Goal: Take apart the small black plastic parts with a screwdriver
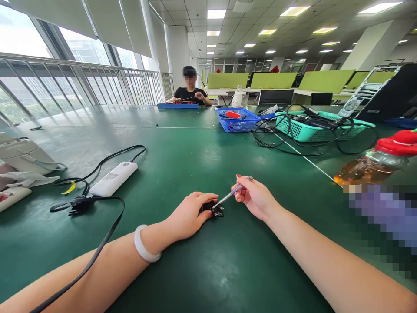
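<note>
On the green tabletop (228, 256), my left hand (190, 214) is closed around a small black part with light metal prongs (218, 211); the exact kind of part cannot be made out. A white bangle (143, 245) circles the left wrist. My right hand (256, 198) grips the clear handle of a screwdriver (230, 194) between thumb and fingers. Its metal shaft slants down to the left, and the tip meets the black part by the left fingertips. The tip itself is too small to see clearly.
A white power bank (114, 179) and black cable (107, 234) lie left, the cable crossing my left forearm. Ahead right stand a blue basket (239, 126) and a teal basket (299, 134) with tangled cords. A red-lidded jar (368, 167) is right. Another person (192, 91) sits opposite.
</note>
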{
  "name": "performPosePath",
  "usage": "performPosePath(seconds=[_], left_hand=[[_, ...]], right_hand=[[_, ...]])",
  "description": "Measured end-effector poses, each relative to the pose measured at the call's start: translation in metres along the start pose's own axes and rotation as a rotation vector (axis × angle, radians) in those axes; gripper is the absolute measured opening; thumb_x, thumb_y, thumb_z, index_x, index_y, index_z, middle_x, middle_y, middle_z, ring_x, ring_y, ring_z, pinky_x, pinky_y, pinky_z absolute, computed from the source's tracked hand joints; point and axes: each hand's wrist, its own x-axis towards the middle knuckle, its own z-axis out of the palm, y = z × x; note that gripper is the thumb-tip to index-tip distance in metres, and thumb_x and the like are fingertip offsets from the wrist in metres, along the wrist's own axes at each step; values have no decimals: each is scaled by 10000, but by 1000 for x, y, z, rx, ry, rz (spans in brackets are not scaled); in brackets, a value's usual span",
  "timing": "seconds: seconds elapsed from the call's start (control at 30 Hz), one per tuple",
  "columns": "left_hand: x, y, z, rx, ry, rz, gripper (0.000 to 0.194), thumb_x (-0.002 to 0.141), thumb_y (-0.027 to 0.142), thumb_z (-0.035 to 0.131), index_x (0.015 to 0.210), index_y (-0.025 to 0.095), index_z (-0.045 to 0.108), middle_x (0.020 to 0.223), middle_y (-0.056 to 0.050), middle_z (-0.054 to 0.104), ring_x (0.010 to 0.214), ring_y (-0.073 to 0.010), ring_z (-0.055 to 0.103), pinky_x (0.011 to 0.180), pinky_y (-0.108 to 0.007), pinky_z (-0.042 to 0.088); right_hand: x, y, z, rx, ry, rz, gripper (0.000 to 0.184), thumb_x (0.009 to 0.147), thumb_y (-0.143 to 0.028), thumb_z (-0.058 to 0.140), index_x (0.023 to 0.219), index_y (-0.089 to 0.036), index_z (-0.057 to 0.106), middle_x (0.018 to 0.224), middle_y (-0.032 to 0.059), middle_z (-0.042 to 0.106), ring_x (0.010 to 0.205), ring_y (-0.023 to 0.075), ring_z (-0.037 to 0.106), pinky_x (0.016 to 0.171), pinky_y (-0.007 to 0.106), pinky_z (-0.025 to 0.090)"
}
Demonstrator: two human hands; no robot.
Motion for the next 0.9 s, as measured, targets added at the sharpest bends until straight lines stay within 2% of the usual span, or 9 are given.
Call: performPosePath(seconds=[0.13, 0.23, 0.33, 0.43, 0.5, 0.6, 0.77, 0.9], left_hand=[[0, 0, 0, -2, -3, 11, 400, 894, 224, 566, 1292, 255, 598, 1253, -65, 664, 1195, -241, 576, 1070, -420, 464], [0, 0, 0, 2, -1, 15, 381, 908, 261, 561, 1286, 254, 607, 1236, -65, 670, 1197, -245, 572, 1066, -418, 466], [0, 1, -1, 9, 3, 18, 379, 912, 270, 557, 1286, 245, 609, 1232, -68, 672, 1201, -246, 569, 1068, -414, 463], [0, 2, -2, 21, 9, 25, 381, 909, 263, 555, 1284, 230, 609, 1236, -72, 675, 1207, -247, 562, 1065, -421, 462], [-1, 1, -2, 31, 12, 31, 391, 896, 258, 571, 1285, 225, 607, 1232, -74, 678, 1196, -247, 567, 1055, -421, 468], [0, -1, -1, 43, 20, 44, 416, 874, 252, 606, 1289, 222, 603, 1212, -73, 681, 1167, -243, 581, 1040, -411, 477], [-1, -2, 1, 44, 20, 56, 416, 873, 223, 612, 1289, 222, 603, 1206, -72, 681, 1163, -238, 581, 1048, -412, 469], [-1, -2, 1, 38, 25, 35, 419, 870, 203, 616, 1289, 224, 605, 1225, -73, 677, 1192, -244, 568, 1062, -423, 460]], right_hand=[[-4, 0, 4, -83, -12, -28, 375, 672, -420, 813, 817, -180, 563, 542, -18, 623, 396, 86, 493, 388, 216, 410], [-6, 0, 5, -196, 13, -126, 422, 671, -501, 794, 763, -196, 518, 518, -37, 594, 381, 80, 457, 375, 211, 352], [-8, -3, 3, -310, 108, -300, 383, 744, -521, 734, 776, -205, 520, 506, -54, 562, 394, 71, 422, 387, 202, 327], [-13, -8, 0, -389, 224, -508, 313, 831, -500, 662, 808, -216, 531, 538, -55, 543, 465, 84, 462, 427, 197, 357], [-18, -9, 1, -413, 251, -633, 293, 869, -499, 621, 831, -222, 531, 564, -51, 540, 491, 93, 485, 441, 202, 378], [-27, -5, 5, -460, 169, -742, 279, 909, -497, 571, 866, -223, 532, 609, -40, 572, 463, 92, 497, 447, 221, 409], [-39, 3, 12, -643, -7, -800, 223, 939, -429, 544, 876, -216, 565, 616, -33, 580, 466, 90, 514, 462, 224, 424], [-45, 3, 14, -690, -21, -878, 178, 956, -367, 524, 868, -221, 573, 572, -53, 530, 453, 80, 473, 461, 212, 407]])
